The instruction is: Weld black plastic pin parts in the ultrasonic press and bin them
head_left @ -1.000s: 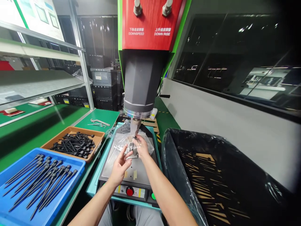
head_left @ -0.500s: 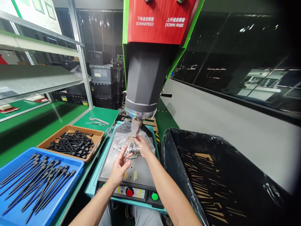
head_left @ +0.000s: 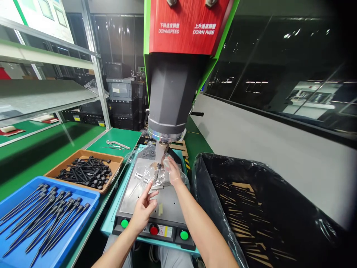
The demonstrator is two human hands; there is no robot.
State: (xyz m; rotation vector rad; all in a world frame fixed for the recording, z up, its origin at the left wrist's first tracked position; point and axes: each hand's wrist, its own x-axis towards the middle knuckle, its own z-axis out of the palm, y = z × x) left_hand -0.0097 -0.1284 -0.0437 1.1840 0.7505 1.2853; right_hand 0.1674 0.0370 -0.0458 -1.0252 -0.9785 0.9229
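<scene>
Under the grey metal press tip (head_left: 161, 152) a small black capped piece (head_left: 159, 166) sits upright in the metal fixture (head_left: 156, 186), with clear plastic film (head_left: 145, 171) around it. My right hand (head_left: 174, 172) is just right of that piece, fingers stretched out and apart from it. To the near left, my left hand (head_left: 145, 208) points its index finger at the fixture's lower part, the other fingers loosely bent. Whether that fingertip touches the fixture, I cannot tell. Neither hand appears to hold anything.
A blue tray (head_left: 96, 197) of long black spikes and an orange tray (head_left: 118, 160) of short black capped pieces stand at left. Green buttons and a red button (head_left: 153, 229) line the machine's front. A black-lined bin (head_left: 292, 208) with brownish strips is at right.
My right hand has drawn back rightward from the black capped piece, its fingers opening, and the piece now shows. My left hand has shifted only slightly. The view has tilted a little.
</scene>
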